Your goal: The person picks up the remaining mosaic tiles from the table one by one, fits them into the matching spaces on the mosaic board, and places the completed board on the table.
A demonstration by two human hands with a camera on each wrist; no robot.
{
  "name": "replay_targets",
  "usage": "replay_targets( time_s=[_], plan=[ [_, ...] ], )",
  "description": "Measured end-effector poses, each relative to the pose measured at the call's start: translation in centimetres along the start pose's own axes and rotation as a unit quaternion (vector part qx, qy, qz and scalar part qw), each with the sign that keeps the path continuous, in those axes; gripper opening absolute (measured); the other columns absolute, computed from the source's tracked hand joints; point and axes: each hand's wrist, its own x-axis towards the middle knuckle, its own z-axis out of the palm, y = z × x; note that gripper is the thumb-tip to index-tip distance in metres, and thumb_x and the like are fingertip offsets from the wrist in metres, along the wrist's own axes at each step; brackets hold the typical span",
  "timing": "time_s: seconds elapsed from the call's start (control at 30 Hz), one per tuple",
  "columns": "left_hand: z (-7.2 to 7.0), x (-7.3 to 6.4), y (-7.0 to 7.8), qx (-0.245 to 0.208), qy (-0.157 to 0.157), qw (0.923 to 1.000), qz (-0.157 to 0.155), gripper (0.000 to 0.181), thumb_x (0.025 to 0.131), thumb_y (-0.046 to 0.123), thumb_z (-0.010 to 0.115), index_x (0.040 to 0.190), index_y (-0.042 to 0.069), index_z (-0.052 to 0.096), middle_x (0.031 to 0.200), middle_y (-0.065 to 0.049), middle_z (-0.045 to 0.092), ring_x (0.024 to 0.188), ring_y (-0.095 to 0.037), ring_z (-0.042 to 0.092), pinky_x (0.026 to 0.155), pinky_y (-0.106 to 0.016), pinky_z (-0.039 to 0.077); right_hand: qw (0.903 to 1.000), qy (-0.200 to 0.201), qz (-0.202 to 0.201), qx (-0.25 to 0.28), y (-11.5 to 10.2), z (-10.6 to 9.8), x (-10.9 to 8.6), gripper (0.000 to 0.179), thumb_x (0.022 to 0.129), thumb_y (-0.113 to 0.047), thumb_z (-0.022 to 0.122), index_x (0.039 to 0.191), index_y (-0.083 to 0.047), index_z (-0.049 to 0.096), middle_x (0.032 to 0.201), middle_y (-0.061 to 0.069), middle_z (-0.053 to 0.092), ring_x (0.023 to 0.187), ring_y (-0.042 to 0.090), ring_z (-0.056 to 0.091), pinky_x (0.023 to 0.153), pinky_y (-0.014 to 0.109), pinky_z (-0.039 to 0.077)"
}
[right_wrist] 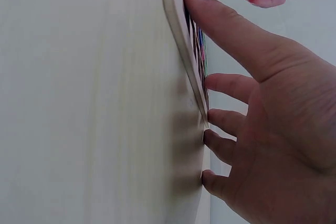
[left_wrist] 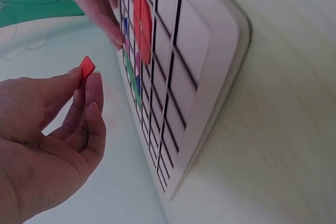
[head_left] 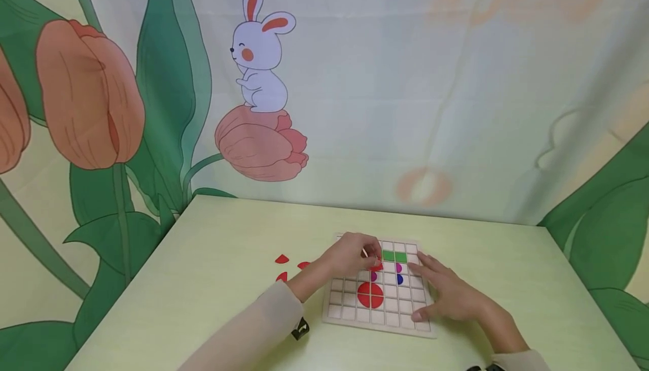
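Observation:
My left hand [head_left: 350,255] pinches a small red piece [left_wrist: 87,66] between thumb and fingertips, held over the upper middle of a white gridded board [head_left: 336,298]. My right hand [head_left: 451,292] rests at the board's right edge with fingers spread, thumb on the lower right corner area and fingertips along the upper right side. On the grid, red quarter pieces form a circle [head_left: 370,295]. Above it sit a purple piece [head_left: 373,276], a magenta half-round [head_left: 398,268], a blue half-round [head_left: 400,279] and green squares [head_left: 394,256]. The left hand hides part of the board's upper left.
Several loose red wedge pieces [head_left: 281,259] lie on the pale table [head_left: 213,258] left of the board, partly behind the left forearm. A printed curtain [head_left: 355,89] with a rabbit and tulips hangs behind the table. Dark straps show at both sleeves.

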Motion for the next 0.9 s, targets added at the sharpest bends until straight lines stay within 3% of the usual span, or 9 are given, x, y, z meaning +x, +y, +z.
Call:
replay_targets(
  time_s=[0.3, 0.9],
  plan=[
    [2.7, 0.7, 0.8, 0.025, -0.033, 0.9991, -0.007, 0.006, 0.101, 0.017, 0.075, 0.101, 0.022, 0.071, 0.082, 0.009, 0.063, 0.068, -0.007, 0.057, 0.059, -0.021, 0.05, 0.9998, 0.003, -0.021, 0.002, 0.0, -0.1, -0.2, 0.112, 0.073, -0.061, 0.091, 0.162, -0.013, 0.043, 0.174, 0.021, 0.017, 0.157, 0.053, 0.015, 0.115, 0.078, 0.022],
    [4.4, 1.0, 1.1, 0.096, -0.059, 0.9933, 0.026, 0.008, 0.099, 0.019, 0.078, 0.096, 0.023, 0.072, 0.084, 0.013, 0.063, 0.075, -0.005, 0.057, 0.07, -0.019, 0.049, 0.9995, 0.002, -0.03, 0.006, 0.0, -0.3, -0.3, 0.112, 0.074, -0.06, 0.091, 0.162, -0.011, 0.043, 0.174, 0.022, 0.016, 0.157, 0.053, 0.014, 0.115, 0.078, 0.021]
  ],
)
